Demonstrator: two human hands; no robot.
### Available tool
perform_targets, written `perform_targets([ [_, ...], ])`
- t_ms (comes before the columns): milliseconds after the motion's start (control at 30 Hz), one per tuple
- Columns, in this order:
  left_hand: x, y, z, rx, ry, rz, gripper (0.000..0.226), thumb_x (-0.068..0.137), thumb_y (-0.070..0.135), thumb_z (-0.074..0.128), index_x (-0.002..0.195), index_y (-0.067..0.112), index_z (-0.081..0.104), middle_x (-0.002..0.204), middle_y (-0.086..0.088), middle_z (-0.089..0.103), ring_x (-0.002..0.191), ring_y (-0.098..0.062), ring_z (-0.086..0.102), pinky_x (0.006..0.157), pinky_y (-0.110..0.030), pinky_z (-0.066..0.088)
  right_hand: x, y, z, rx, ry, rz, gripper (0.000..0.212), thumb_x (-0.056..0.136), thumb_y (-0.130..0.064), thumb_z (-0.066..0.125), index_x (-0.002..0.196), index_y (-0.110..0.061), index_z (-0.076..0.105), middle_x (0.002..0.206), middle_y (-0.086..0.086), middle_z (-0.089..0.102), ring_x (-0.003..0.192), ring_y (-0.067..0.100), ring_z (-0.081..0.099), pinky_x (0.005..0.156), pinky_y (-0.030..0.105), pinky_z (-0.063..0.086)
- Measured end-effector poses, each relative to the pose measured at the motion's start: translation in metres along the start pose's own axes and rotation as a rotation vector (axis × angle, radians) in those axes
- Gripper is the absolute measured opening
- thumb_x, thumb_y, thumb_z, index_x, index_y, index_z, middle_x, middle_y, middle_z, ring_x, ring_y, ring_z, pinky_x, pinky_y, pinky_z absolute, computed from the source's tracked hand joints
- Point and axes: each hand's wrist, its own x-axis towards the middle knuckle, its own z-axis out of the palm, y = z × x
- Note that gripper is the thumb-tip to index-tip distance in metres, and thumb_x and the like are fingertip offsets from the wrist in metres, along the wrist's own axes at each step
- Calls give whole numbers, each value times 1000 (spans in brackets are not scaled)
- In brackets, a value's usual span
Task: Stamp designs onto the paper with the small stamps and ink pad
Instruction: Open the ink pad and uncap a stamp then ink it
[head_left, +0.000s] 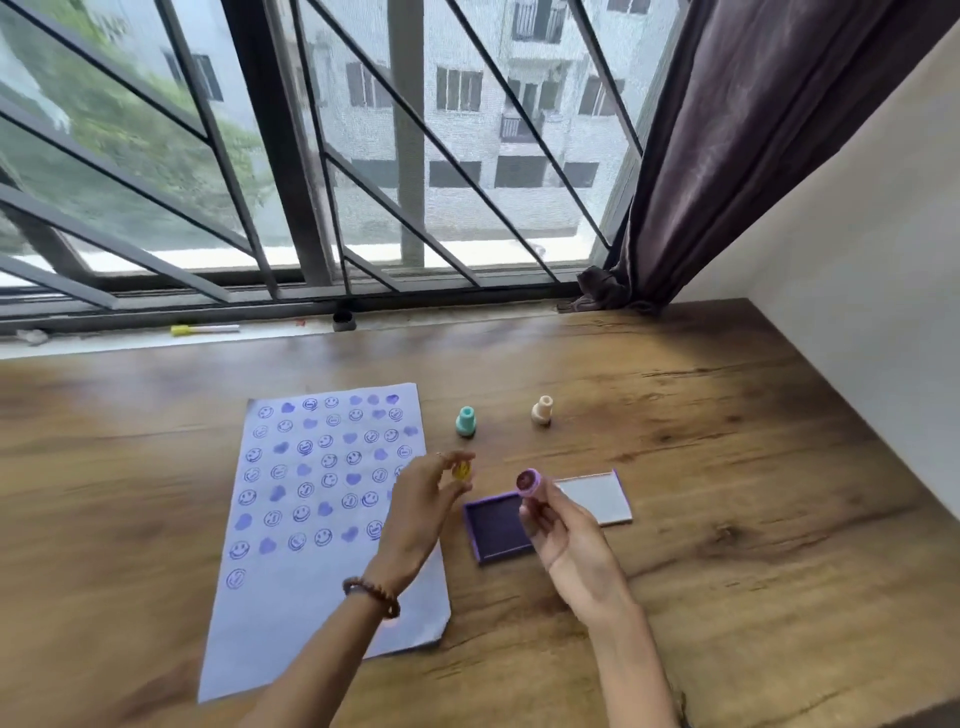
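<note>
Wooden worktop (675, 441) by window | left hand (421, 512) pinching yellow stamp (461, 471) | right hand (563, 530) gripping purple stamp (530, 482) over pad (498, 527) | step: inking | next: press onto paper (291, 613) near corner

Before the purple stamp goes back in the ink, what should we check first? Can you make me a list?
1. Ink pad open, lid off to the side: ok.
2. Purple stamp held firmly in the right hand: ok, fingers wrap its handle.
3. Stamp face pointing down at the pad: not ok, it faces up toward the camera.
4. Yellow stamp in the left hand kept out of the way: ok, it is beside the pad, not over it.
5. Room left on the paper: ok, the lower part is blank.
6. Enough ink in the pad: cannot tell.
</note>
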Motion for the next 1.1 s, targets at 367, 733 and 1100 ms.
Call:
perform_targets([
  [367, -14, -33, -3, 251, -122, 211, 63, 72, 35, 73, 128, 20, 48, 145, 3, 35, 138, -15, 19, 110, -23, 14, -9, 17, -8, -783, 171, -256, 4, 78, -13, 70, 76, -16, 71, 72, 1, 73, 73, 12, 67, 65, 16, 53],
  [733, -27, -49, 3, 450, -199, 227, 72, 68, 46, 73, 131, 27, 43, 155, 2, 12, 137, -14, -17, 116, -42, -4, -22, 47, 6, -1806, 72, -726, 8, 83, -9, 64, 88, -15, 65, 87, 0, 66, 76, 17, 64, 60, 27, 49],
  [1100, -24, -49, 4, 451, -204, 282, 68, 69, 44, 73, 128, 25, 46, 155, 2, 11, 138, -14, -18, 112, -29, -18, -5, 34, 19, -2125, -66, -541, 10, 78, -5, 65, 83, -11, 61, 86, 7, 66, 79, 23, 64, 64, 30, 49],
])
